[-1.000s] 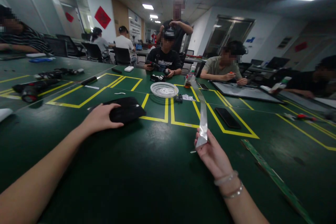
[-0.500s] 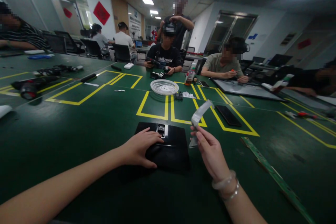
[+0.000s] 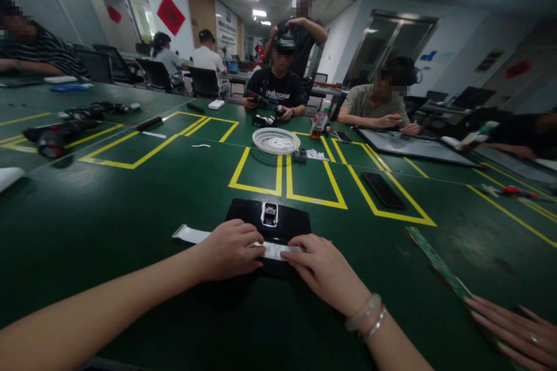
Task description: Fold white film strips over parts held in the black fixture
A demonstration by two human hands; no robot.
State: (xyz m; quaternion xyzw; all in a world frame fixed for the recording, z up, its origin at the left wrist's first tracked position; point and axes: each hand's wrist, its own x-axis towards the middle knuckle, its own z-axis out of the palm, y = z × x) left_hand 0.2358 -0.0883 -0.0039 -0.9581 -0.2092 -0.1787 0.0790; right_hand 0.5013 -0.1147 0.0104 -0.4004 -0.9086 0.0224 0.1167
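Note:
A white flat ribbon cable (image 3: 275,251) lies stretched across a glossy black stand base (image 3: 293,221), a square-holed panel on the table. My left hand (image 3: 230,252) pinches the cable near its middle, and a free end sticks out to the left past my wrist. Closed on the cable's right part is my right hand (image 3: 322,266), with bracelets at the wrist. Both hands rest over the near half of the base and hide some of it. The right tip of the cable is covered by my fingers.
At lower right another person's hand (image 3: 507,322) touches a long green circuit board (image 3: 439,266). A black phone (image 3: 383,190) lies inside yellow tape lines. Farther off are a white round basket (image 3: 276,141) and a bottle (image 3: 318,126). Several people sit around the green table (image 3: 130,208).
My right hand has brought the cable left and down onto the black base. My left hand, spread on the base before, now pinches the cable. Another person's hand has appeared at lower right.

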